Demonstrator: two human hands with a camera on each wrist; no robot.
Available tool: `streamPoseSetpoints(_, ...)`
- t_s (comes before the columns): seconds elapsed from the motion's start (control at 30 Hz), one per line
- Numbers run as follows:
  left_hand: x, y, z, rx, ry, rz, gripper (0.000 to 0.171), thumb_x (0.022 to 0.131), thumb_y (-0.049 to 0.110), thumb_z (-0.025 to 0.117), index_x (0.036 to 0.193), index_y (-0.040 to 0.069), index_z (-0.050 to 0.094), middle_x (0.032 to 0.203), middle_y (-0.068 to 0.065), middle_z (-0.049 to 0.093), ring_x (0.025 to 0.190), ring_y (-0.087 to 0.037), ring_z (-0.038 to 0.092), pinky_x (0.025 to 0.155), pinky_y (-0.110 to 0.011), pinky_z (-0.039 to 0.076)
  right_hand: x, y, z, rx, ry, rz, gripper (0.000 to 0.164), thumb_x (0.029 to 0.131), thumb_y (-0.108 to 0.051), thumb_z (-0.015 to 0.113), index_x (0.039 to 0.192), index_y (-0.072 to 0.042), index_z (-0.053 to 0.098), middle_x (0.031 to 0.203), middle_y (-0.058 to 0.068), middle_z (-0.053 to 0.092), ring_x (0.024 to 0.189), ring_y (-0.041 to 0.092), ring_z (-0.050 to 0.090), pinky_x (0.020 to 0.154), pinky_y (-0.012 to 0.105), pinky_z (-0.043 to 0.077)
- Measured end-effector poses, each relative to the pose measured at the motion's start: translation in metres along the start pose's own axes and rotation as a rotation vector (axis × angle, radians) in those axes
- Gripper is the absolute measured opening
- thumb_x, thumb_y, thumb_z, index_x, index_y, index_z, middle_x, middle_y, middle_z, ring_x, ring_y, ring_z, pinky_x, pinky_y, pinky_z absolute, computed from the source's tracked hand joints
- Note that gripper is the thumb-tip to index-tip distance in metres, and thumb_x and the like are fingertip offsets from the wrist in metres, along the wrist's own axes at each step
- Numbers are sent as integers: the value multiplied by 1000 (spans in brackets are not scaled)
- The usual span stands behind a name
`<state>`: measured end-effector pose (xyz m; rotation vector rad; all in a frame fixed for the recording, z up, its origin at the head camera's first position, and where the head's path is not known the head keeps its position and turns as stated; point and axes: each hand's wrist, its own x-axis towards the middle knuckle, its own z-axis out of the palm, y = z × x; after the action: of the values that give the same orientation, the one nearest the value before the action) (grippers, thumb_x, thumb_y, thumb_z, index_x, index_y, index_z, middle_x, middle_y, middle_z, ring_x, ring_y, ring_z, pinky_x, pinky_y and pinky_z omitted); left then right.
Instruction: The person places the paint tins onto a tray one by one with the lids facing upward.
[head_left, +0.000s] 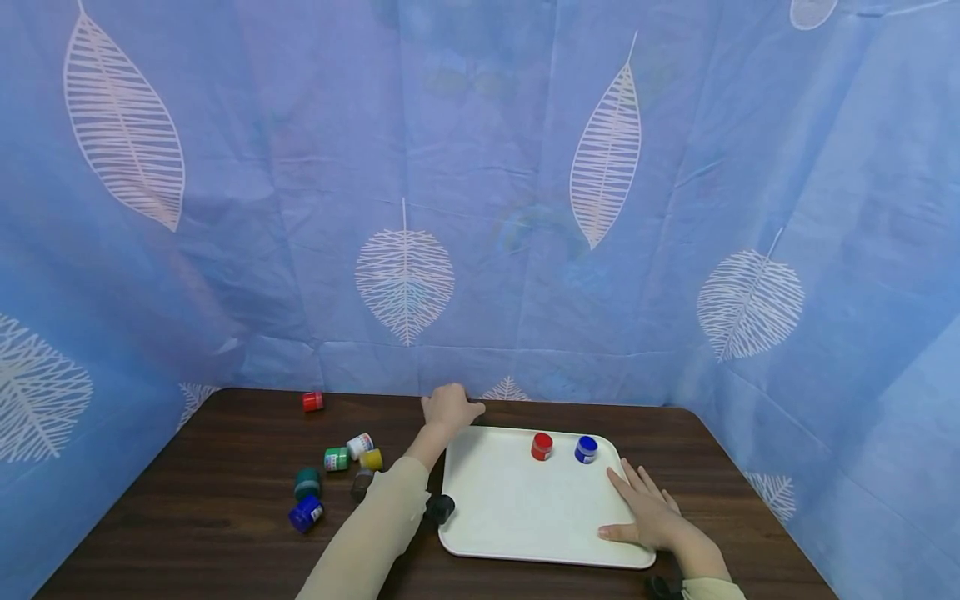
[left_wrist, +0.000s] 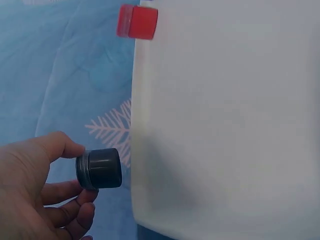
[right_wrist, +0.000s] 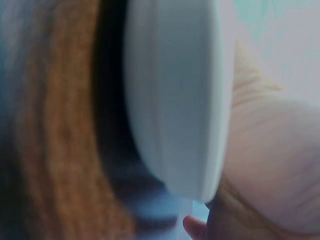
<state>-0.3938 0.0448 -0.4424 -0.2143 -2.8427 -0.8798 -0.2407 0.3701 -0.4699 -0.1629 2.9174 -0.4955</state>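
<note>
My left hand (head_left: 448, 408) is beyond the far left corner of a white tray (head_left: 532, 508). In the left wrist view its thumb and fingers pinch a small dark paint jar (left_wrist: 104, 168) by the lid end; the head view hides this jar behind the hand. A red paint jar (head_left: 542, 447) and a blue paint jar (head_left: 587, 449) stand side by side near the tray's far edge. With fingers spread, my right hand (head_left: 652, 521) rests on the tray's right edge. The right wrist view shows its palm (right_wrist: 275, 145) close against the rim, blurred.
Several paint jars lie or stand left of the tray: red (head_left: 312, 402), white (head_left: 360, 445), green (head_left: 337, 458), yellow (head_left: 371, 459), teal (head_left: 307, 483), blue (head_left: 306, 513). A dark jar (head_left: 362, 485) is partly behind the left sleeve. A blue curtain (head_left: 495, 208) borders the brown table (head_left: 187, 508).
</note>
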Motion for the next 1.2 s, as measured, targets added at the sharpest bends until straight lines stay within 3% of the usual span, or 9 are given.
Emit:
streamPoseSetpoints(0.17, -8, 5, 1, -22, 29, 58, 19, 83, 36, 71, 78, 17, 71, 80, 0, 69, 81, -22, 63, 95, -59, 40, -1, -1, -1, 3, -1, -2, 105, 75, -58, 74, 152, -2, 28, 158, 31, 8, 142, 59, 8, 100, 81, 10)
streamPoseSetpoints(0.4, -17, 12, 4, -30, 0, 97, 21, 83, 32, 72, 95, 15, 73, 96, -2, 72, 85, -22, 63, 84, -48, 42, -2, -2, -2, -7, -1, 3, 105, 75, -59, 73, 151, -2, 29, 158, 32, 8, 142, 59, 8, 100, 81, 11)
streamPoseSetpoints(0.83, -26, 18, 10, 21, -67, 159, 19, 81, 34, 74, 89, 16, 74, 85, 1, 70, 74, -16, 56, 79, -45, 40, -2, -3, -3, 7, 2, -11, 104, 76, -57, 74, 151, -1, 29, 158, 32, 8, 142, 59, 8, 100, 82, 10)
streamPoseSetpoints(1.2, -31, 21, 13, 65, -104, 170, 16, 80, 32, 76, 83, 17, 70, 82, 2, 68, 69, -14, 51, 74, -40, 37, -1, 0, -1, 14, -2, -11, 104, 76, -57, 74, 152, -2, 28, 158, 32, 8, 142, 59, 7, 100, 81, 10)
